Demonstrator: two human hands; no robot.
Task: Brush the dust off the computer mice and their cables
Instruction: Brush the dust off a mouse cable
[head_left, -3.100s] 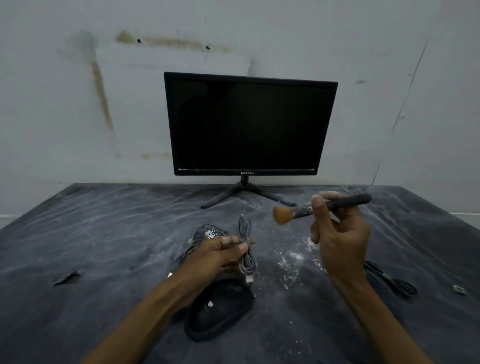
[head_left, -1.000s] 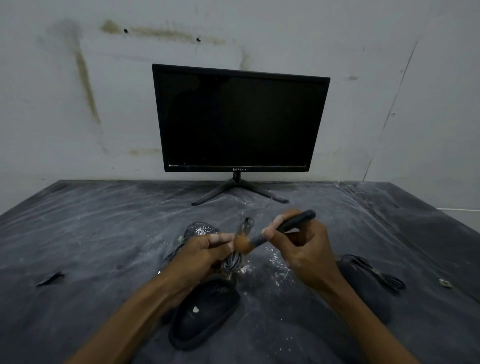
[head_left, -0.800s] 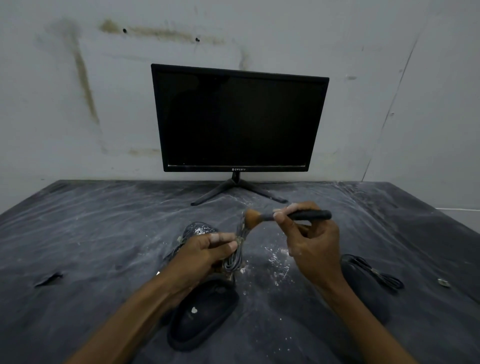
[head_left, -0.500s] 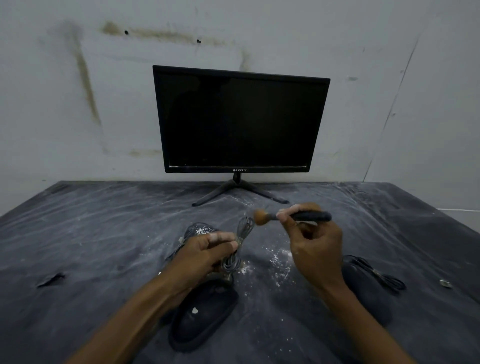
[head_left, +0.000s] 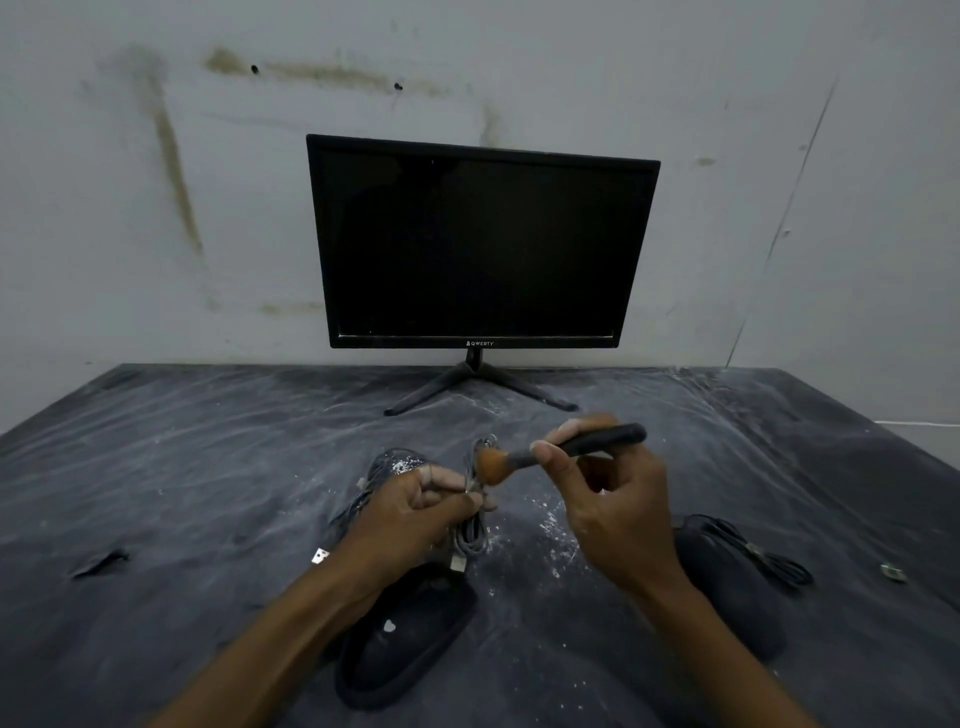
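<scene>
Two hands over dusty black tabletop (head_left: 182, 467), left hand (head_left: 415, 514) pinching cable bundle (head_left: 475, 525), right hand (head_left: 613, 514) gripping brush (head_left: 561, 452), stained wall (head_left: 156, 208) behind.

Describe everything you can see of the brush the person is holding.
The brush has a dark, smooth, round handle, a blurred stretch below it, and a short tuft of soft orange-brown bristles. It lies almost level, handle end pointing right and slightly up, above the dusty table. The right hand pinches the handle near its middle. The bristles touch the upper loop of the grey bundled cable, which the left hand holds.
</scene>
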